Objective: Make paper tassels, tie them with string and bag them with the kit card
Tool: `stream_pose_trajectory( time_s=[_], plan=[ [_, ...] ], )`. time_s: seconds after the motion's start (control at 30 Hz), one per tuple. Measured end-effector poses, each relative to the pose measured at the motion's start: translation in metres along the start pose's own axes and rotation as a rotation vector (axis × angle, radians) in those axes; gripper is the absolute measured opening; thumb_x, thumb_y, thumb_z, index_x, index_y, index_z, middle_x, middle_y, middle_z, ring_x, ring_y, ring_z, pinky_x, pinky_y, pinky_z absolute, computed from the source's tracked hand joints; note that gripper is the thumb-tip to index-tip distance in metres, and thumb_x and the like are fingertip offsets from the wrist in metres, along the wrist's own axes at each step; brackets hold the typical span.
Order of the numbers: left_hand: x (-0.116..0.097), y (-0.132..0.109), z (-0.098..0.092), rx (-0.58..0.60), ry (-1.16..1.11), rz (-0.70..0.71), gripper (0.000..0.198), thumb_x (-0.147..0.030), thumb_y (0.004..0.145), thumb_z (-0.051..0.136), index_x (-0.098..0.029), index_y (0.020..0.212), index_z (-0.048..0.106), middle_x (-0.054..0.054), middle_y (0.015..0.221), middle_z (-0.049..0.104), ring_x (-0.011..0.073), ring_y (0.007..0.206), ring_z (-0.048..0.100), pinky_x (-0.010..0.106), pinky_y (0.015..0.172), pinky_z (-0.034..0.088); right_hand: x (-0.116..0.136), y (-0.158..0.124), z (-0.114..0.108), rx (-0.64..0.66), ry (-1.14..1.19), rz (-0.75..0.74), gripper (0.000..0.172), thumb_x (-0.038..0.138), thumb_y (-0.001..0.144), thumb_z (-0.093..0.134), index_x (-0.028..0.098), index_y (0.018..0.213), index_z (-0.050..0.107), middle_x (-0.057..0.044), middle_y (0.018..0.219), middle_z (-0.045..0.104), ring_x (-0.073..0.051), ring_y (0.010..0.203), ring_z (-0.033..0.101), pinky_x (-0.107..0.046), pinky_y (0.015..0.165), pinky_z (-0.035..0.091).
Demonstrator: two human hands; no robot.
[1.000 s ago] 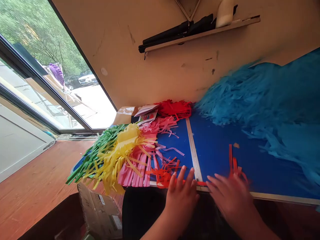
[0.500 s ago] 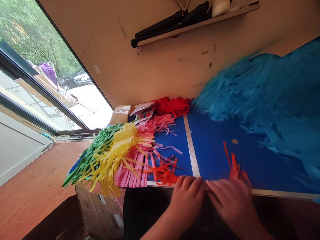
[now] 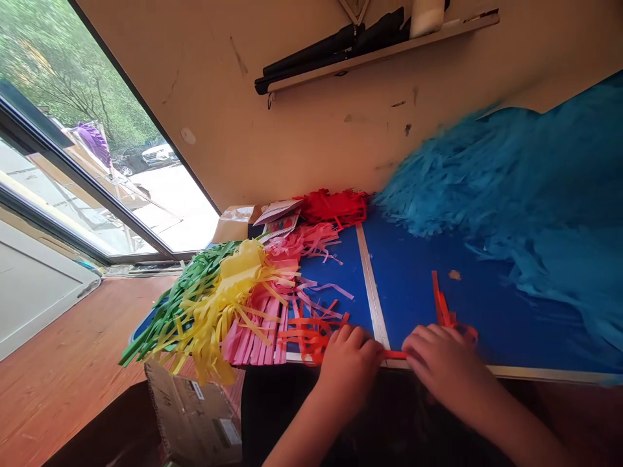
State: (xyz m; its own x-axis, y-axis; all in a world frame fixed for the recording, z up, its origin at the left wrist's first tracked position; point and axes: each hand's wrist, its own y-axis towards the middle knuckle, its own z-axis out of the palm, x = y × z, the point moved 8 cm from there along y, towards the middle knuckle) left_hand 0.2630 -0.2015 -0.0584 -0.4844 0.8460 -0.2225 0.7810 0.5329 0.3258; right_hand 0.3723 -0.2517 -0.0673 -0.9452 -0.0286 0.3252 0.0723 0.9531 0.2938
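A red-orange fringed paper tassel (image 3: 393, 355) is stretched between both hands at the near edge of the blue table (image 3: 399, 279). Its middle is a narrow twisted band, and loose strips spread out beyond each hand. My left hand (image 3: 351, 363) is closed around the band on the left side. On the right, my right hand (image 3: 440, 360) grips the band with curled fingers. Beside my left hand lies a pile of pink fringed paper (image 3: 263, 324), with yellow fringed paper (image 3: 238, 279) and green fringed paper (image 3: 195, 272) farther left.
A large heap of blue fringed paper (image 3: 511, 188) covers the table's right and back. Red fringed paper (image 3: 335, 206) and booklets (image 3: 280, 217) lie by the wall. A cardboard box (image 3: 195, 408) stands below the table's left end. A shelf (image 3: 389, 52) hangs on the wall.
My hands have moved slightly apart, and the twisted red-orange band now shows between them. The tassel's strips have shifted a little with the hands.
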Motion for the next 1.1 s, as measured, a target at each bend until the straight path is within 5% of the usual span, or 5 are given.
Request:
stream_pose_trajectory(
  time_s=[0.2,0.43,0.73,0.9,1.1],
  plan=[
    [-0.005,-0.001,-0.003,-0.099,0.084,0.067,0.006,-0.018,0.081,0.063,-0.023,0.084,0.062,-0.002,0.087,0.065,0.0183,0.078,0.055,0.033,0.071,0.044,0.005,0.006,-0.002,-0.061,-0.131,-0.045,0.016,0.008,0.075,0.052,0.020,0.065,0.055,0.001,0.067,0.054,-0.018,0.067,0.049,-0.035,0.068,0.032],
    [-0.016,0.007,0.003,-0.045,0.124,0.180,0.002,-0.023,0.084,0.060,-0.021,0.083,0.061,-0.002,0.078,0.064,0.0164,0.070,0.053,0.032,0.067,0.042,0.022,0.000,-0.005,-0.245,-0.366,-0.292,0.030,0.000,0.076,0.039,0.019,0.058,0.055,-0.003,0.064,0.052,-0.019,0.068,0.045,-0.038,0.081,0.033],
    [-0.025,0.011,0.002,-0.049,0.215,0.234,0.005,-0.016,0.084,0.055,-0.020,0.081,0.058,0.000,0.075,0.061,0.0170,0.064,0.051,0.030,0.056,0.038,0.032,-0.004,-0.021,-0.361,-0.295,-0.299,0.031,0.003,0.081,0.035,0.018,0.057,0.048,-0.002,0.060,0.048,-0.016,0.065,0.042,-0.036,0.082,0.033],
    [-0.031,0.007,-0.010,-0.193,0.158,0.273,0.010,-0.013,0.084,0.051,-0.018,0.083,0.059,0.001,0.071,0.062,0.0169,0.061,0.052,0.031,0.055,0.037,0.039,-0.004,-0.036,-0.436,-0.300,-0.251,0.034,0.005,0.085,0.035,0.018,0.058,0.050,-0.002,0.059,0.050,-0.015,0.063,0.043,-0.033,0.077,0.033],
    [-0.030,-0.008,-0.048,-0.569,-0.183,0.158,0.016,-0.010,0.085,0.048,-0.018,0.091,0.061,0.002,0.076,0.068,0.0143,0.066,0.057,0.029,0.063,0.045,0.058,-0.034,-0.044,-0.499,-0.126,-0.144,0.023,0.017,0.090,0.042,0.018,0.078,0.062,-0.004,0.072,0.064,-0.019,0.071,0.058,-0.036,0.078,0.040]
  ],
)
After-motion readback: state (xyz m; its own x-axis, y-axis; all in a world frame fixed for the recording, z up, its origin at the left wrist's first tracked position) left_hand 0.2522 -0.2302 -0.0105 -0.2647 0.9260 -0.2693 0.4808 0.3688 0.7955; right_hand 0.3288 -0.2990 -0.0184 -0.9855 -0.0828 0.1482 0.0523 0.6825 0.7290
